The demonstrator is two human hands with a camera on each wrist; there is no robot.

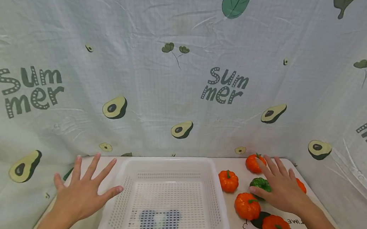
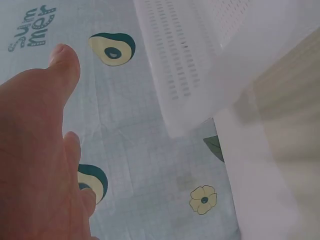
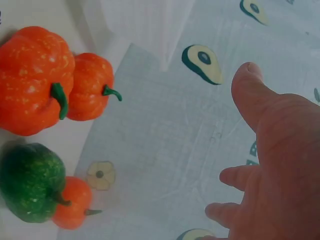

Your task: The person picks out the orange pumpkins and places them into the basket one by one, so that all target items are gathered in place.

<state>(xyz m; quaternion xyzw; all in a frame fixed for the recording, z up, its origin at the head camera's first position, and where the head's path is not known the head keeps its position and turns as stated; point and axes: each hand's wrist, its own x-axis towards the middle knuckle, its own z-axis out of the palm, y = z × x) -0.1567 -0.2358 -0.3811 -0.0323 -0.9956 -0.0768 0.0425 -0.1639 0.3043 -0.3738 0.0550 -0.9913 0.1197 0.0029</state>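
Note:
My left hand (image 1: 81, 192) is held with spread fingers at the left side of a white perforated plastic basket (image 1: 170, 204). In the left wrist view, the thumb is apart from the basket wall (image 2: 175, 75), and nothing is in the hand. On the other side, my right hand (image 1: 281, 189) hovers with fingers extended over a group of small toy pumpkins. It partly covers a green pumpkin (image 1: 259, 184) and an orange pumpkin (image 1: 301, 185). The right wrist view shows a gap between this hand and the green pumpkin (image 3: 32, 182).
More orange pumpkins stand right of the basket: one beside its rim (image 1: 228, 181), one nearer (image 1: 247, 206), one at the front (image 1: 275, 226) and one at the back (image 1: 254, 163). A printed curtain (image 1: 156, 95) hangs behind and beside the white table (image 1: 238, 160).

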